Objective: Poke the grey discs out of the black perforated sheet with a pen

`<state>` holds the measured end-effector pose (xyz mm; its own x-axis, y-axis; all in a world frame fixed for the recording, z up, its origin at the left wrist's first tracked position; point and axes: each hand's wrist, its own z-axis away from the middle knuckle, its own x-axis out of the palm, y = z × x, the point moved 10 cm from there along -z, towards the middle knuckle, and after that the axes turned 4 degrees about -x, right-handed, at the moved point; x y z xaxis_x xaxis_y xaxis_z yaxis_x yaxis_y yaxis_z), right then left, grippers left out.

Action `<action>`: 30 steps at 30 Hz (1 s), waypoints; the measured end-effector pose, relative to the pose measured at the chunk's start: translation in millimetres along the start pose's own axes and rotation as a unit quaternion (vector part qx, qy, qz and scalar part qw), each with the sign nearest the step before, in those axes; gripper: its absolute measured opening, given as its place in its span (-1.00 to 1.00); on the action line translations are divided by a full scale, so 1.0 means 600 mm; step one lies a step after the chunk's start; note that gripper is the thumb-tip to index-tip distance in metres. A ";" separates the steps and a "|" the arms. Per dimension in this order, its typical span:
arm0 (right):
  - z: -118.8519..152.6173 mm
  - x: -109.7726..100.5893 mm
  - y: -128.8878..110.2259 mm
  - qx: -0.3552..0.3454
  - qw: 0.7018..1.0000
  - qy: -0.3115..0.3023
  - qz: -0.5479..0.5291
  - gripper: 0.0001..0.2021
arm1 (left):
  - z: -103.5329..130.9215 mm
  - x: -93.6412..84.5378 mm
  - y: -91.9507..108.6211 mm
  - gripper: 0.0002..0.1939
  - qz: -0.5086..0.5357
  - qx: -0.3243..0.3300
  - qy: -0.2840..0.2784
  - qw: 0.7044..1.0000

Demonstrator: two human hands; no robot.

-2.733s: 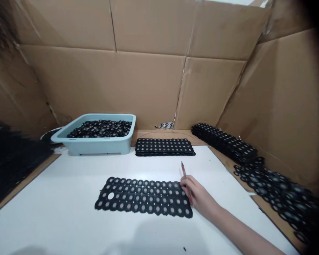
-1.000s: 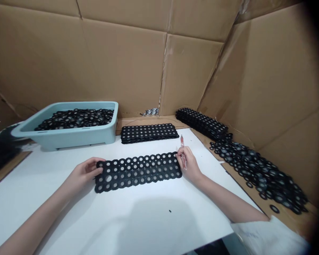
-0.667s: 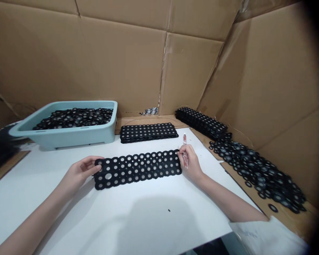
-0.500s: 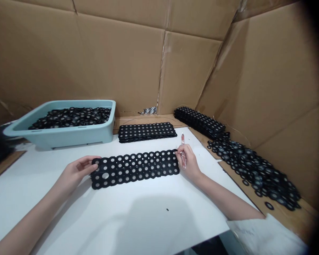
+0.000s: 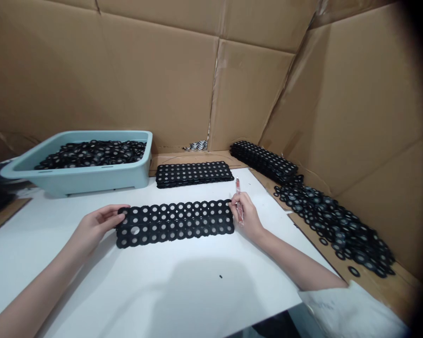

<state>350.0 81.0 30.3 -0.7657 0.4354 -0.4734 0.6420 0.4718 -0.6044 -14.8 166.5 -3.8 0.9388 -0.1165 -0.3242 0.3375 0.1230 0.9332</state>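
A long black perforated sheet (image 5: 174, 224) with rows of round holes is held just above the white table (image 5: 183, 291), its far edge raised. My left hand (image 5: 95, 225) pinches its left end. My right hand (image 5: 246, 217) touches its right end with the fingertips and holds a thin reddish pen (image 5: 238, 197) that points away from me.
A pale blue tub (image 5: 77, 177) of loose black rings stands at the back left. A stack of perforated sheets (image 5: 193, 173) lies behind the held one. Another stack (image 5: 264, 162) and a scatter of rings (image 5: 334, 220) lie along the right. Cardboard walls enclose the table.
My left hand came in and took the sheet's left end. Both hands lifted the sheet's far edge and shifted it slightly left; the view dropped and turned right.
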 end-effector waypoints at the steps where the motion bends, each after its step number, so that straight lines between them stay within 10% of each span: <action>1: 0.000 0.003 0.000 0.000 1.000 -0.007 -0.002 -0.85 | -0.001 -0.002 -0.001 -0.57 0.000 0.000 0.003 1.000; 30: 0.003 0.023 0.009 0.015 0.998 -0.067 -0.001 -0.87 | 0.000 -0.008 -0.003 -0.56 0.067 -0.015 0.006 0.998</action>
<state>342.6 87.9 19.2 -0.7664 0.3269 -0.5529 0.6408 0.4482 -0.6232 -20.2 167.0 -4.1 0.9764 -0.0861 -0.1979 0.2100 0.1664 0.9635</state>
